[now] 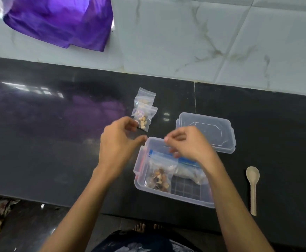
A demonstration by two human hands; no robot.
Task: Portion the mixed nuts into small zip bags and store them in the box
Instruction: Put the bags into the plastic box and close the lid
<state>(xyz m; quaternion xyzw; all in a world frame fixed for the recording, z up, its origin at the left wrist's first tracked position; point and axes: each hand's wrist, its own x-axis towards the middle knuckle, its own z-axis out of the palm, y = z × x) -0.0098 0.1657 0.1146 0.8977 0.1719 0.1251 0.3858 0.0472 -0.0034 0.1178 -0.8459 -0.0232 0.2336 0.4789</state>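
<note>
A clear plastic box (174,195) sits open on the shiny black counter (57,151); one small clear zip bag of mixed nuts (158,176) is already laid inside it, next to a bigger zip bag with a blue strip (188,167); a little pile of filled small zip bags (144,111) is left on the counter just behind the left hand (118,142). The left hand's fingers are loosely curled and nothing is seen held in them; the right hand (186,144) is held over the box with fingers bent, but whether something thin is pinched there cannot be told.

A bag could be knocked off the pile if it is grabbed too fast; nuts could be spilled if a zip was not pressed closed, and the zips are too small to be checked; the clear plastic lid (208,131) could be bumped by the right arm.

The big bag is partly hidden by the right wrist; the box's right side is covered by the arm; the hands are a bit blurred; a pale wooden spoon (252,186) is seen well apart on the right.
</note>
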